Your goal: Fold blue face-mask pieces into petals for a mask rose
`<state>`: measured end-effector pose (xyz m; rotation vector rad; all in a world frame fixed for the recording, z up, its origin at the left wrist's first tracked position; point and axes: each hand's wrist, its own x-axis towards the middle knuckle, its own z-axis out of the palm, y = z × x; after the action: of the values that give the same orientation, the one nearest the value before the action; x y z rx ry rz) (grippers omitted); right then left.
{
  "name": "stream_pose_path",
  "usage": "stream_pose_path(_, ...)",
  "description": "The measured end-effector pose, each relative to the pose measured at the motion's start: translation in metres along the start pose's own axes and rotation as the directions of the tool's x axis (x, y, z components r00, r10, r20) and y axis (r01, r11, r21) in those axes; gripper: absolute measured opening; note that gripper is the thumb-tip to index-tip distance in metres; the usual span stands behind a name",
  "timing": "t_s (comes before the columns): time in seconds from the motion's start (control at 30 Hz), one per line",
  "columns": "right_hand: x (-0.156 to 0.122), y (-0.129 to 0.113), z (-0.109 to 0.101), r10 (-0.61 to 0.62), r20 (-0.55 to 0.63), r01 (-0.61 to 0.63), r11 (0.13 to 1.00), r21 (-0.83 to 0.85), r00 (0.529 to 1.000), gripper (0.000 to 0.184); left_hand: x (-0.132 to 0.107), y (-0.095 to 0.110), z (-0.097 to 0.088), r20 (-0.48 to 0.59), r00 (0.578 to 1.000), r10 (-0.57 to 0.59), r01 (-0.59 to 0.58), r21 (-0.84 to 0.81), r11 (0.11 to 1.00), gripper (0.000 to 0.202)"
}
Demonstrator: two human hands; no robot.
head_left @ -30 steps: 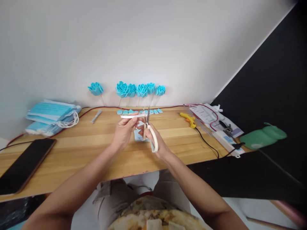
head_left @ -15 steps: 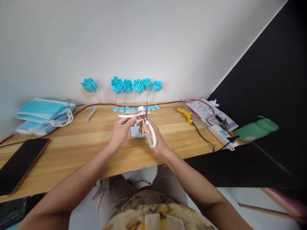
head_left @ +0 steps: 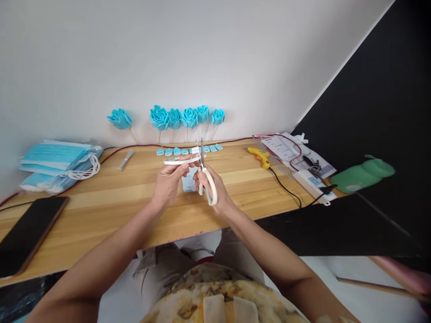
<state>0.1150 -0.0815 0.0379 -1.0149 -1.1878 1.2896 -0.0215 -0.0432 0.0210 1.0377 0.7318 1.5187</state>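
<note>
My left hand pinches a narrow white roll of tape, seen edge-on with some green print on its inner side. A short white end of it reaches the scissors. Cream-handled scissors are in my right hand, their blades upright at the tape's end and close together. Whether the tape is cut through cannot be made out. Below the hands lies a pale blue piece, partly covered by my fingers. Behind them, small blue petal-shaped pieces lie in a row on the wooden table.
Several blue flowers on sticks lean against the wall. Face masks, a thin white bundle and a phone lie left. A yellow glue gun, power strip, papers and green bottle are right.
The scissor blades have come closer together at the tape's end. My view has shifted slightly; both hands keep their holds.
</note>
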Motion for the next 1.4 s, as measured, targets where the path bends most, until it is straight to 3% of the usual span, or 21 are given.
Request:
stream_pose_path(0.13, 0.002, 0.005, 0.001, 0.033, -0.107, -0.028, 0.999, 0.044, 0.994, 0.043, 0.001, 0.0, 0.0, -0.024, 1.0, -0.015, 0.014, -0.023, 1.0, 0.029)
stream_pose_path(0.27, 0.008, 0.007, -0.019, 0.0, -0.208, 0.028, 0.991, 0.13, 0.978, 0.045, 0.007, 0.002, -0.002, -0.05, 0.999, -0.014, 0.009, -0.095, 0.995, 0.031)
stream_pose_path(0.37, 0.007, 0.002, -0.048, -0.013, -0.141, 0.032, 0.991, 0.134, 0.99, 0.044, 0.012, 0.004, -0.006, -0.03, 1.0, 0.003, -0.006, -0.112, 0.994, 0.027)
stream_pose_path(0.57, -0.006, -0.005, -0.097, 0.182, 0.101, -0.197, 0.967, 0.164, 0.978, 0.042, 0.019, 0.009, -0.013, -0.017, 0.999, 0.052, -0.053, -0.048, 0.997, 0.021)
stream_pose_path(0.7, -0.013, -0.009, -0.113, 0.238, 0.203, -0.269, 0.952, 0.144, 0.95, 0.042, 0.02, 0.009, -0.016, 0.012, 0.999, 0.051, -0.051, -0.029, 0.998, 0.018)
stream_pose_path(0.8, -0.017, -0.012, -0.118, 0.272, 0.248, -0.309, 0.943, 0.123, 0.93, 0.051, 0.02, 0.004, -0.017, 0.044, 0.998, 0.048, -0.046, -0.048, 0.998, 0.018)
stream_pose_path(0.97, -0.02, -0.011, -0.121, 0.261, 0.249, -0.282, 0.958, 0.053, 0.933, 0.059, 0.021, -0.001, -0.019, 0.074, 0.996, 0.04, -0.037, -0.043, 0.998, 0.019)
stream_pose_path(1.07, -0.02, -0.009, -0.124, 0.138, 0.148, -0.098, 0.964, -0.246, 0.979, 0.055, 0.022, -0.001, -0.02, 0.104, 0.994, 0.044, -0.039, -0.05, 0.998, 0.019)
stream_pose_path(1.1, -0.021, -0.01, -0.126, 0.052, 0.123, 0.003, 0.912, -0.411, 0.991, 0.052, 0.022, 0.0, -0.02, 0.108, 0.993, 0.049, -0.045, -0.044, 0.998, 0.019)
stream_pose_path(1.17, -0.024, -0.011, -0.13, -0.132, 0.128, 0.184, 0.675, -0.714, 0.983, 0.048, 0.023, 0.001, -0.02, 0.101, 0.993, 0.064, -0.062, -0.02, 0.998, 0.02)
stream_pose_path(1.23, -0.031, -0.014, -0.138, -0.242, 0.168, 0.259, 0.417, -0.871, 0.956, 0.045, 0.023, 0.001, -0.02, 0.1, 0.992, 0.075, -0.076, -0.001, 0.997, 0.022)
stream_pose_path(1.27, -0.036, -0.016, -0.143, -0.276, 0.172, 0.264, 0.341, -0.902, 0.946, 0.045, 0.023, 0.0, -0.02, 0.104, 0.992, 0.075, -0.075, 0.003, 0.997, 0.023)
stream_pose_path(1.33, -0.049, -0.02, -0.155, -0.318, 0.144, 0.242, 0.296, -0.924, 0.937, 0.048, 0.023, -0.001, -0.021, 0.129, 0.991, 0.043, -0.042, -0.008, 0.999, 0.026)
stream_pose_path(1.4, -0.065, -0.022, -0.171, -0.331, 0.08, 0.19, 0.318, -0.929, 0.94, 0.051, 0.025, -0.001, -0.022, 0.156, 0.987, -0.025, 0.029, -0.023, 0.999, 0.031)
